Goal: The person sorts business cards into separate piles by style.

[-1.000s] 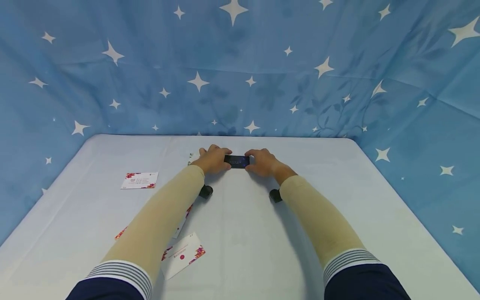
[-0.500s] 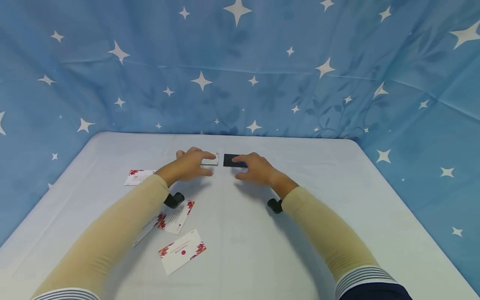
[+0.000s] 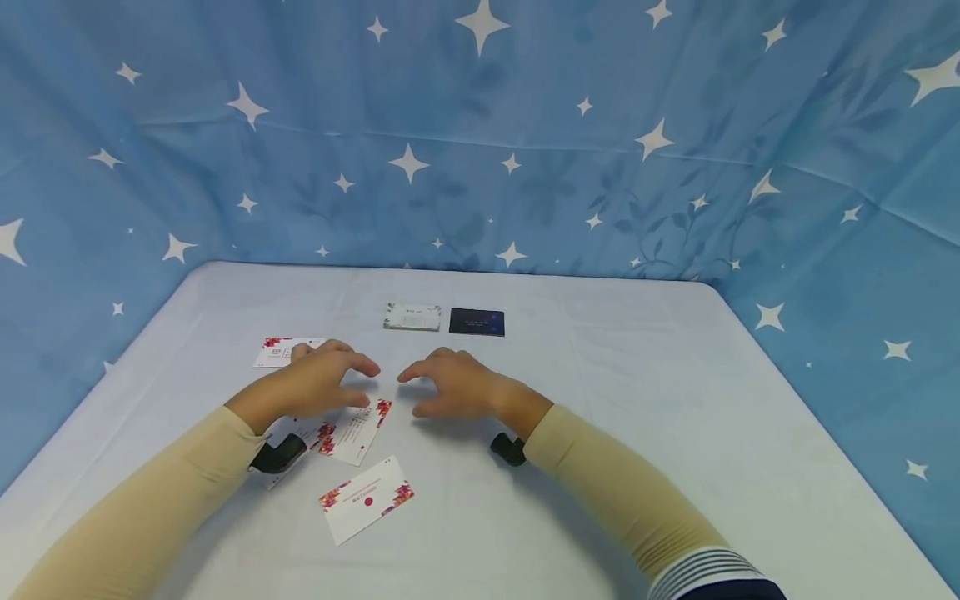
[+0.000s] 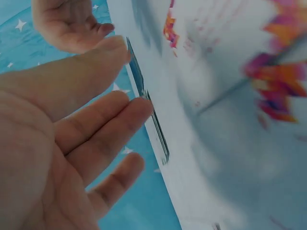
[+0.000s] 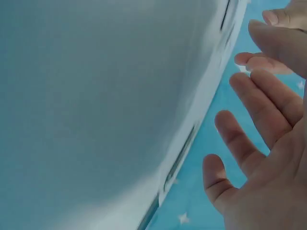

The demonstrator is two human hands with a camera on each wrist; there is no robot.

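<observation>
My left hand [image 3: 318, 381] hovers over several white cards with red and purple floral corners, its fingers spread and holding nothing. Beneath its thumb lies one such card [image 3: 354, 433], which overlaps another card [image 3: 279, 429] partly covered by the wrist. My right hand [image 3: 461, 385] hangs above the white cloth to the right, thumb and fingers apart, also holding nothing. Behind the hands a white stack of cards [image 3: 412, 317] with leafy corners sits beside a black stack of cards [image 3: 477, 322], a small gap between them.
One more floral card [image 3: 367, 502] lies slanted nearer the front. Another card [image 3: 276, 352] rests at the left, its right end behind my left fingers. A blue star-patterned curtain [image 3: 480, 142] stands along the far edge of the white table [image 3: 637, 375].
Both hands have let go of the black stack and drawn back toward the front. The left hand moved left over the floral cards; the right hand shifted slightly left.
</observation>
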